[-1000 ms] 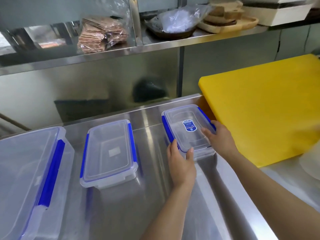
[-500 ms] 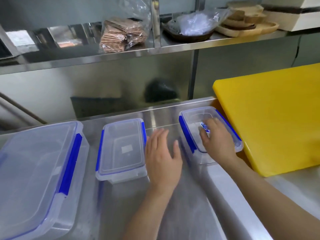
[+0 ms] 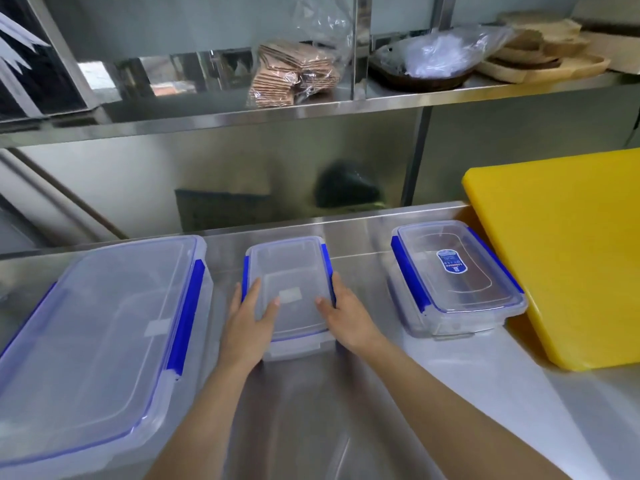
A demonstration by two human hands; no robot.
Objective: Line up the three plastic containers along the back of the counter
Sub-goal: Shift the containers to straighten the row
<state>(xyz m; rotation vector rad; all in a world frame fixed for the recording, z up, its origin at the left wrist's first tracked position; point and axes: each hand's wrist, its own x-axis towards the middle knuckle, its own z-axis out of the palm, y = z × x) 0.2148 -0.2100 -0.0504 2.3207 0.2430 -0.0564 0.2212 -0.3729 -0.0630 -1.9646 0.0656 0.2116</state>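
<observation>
1. The middle box (image 3: 289,292) sits on the counter (image 3: 346,410) between the big box (image 3: 100,327) and the labelled box (image 3: 453,275), apart from both.
2. The left hand (image 3: 247,323) and right hand (image 3: 346,317) clasp the middle box by its two long sides, thumbs on the lid.
3. The step in hand looks like squaring the middle box into the row.
4. The labelled box stands near the back lip, close beside the yellow board (image 3: 568,258).
5. Next likely calls for a short push back, level with the labelled box, without skewing it.
</observation>
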